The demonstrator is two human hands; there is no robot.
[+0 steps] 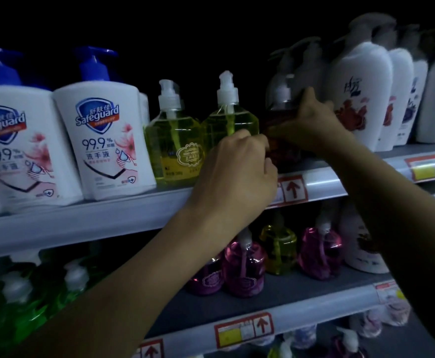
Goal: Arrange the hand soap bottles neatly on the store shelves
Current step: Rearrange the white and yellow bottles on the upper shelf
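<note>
Mid-task: right grip [312, 125] clasps the dark red soap bottle [282, 99] at its shoulder, left grip [234, 171] curls round its lower side, the bottle standing at the upper shelf [108, 218] front edge beside the yellow bottles [175, 140]; pink bottles [245, 267] on the lower shelf [275, 290] look unsorted.

Dark red pump bottle [282, 109] upright on upper shelf [108, 215], just right of two clear yellow bottles [175, 140], white Safeguard bottles [100, 140] leftmost
</note>
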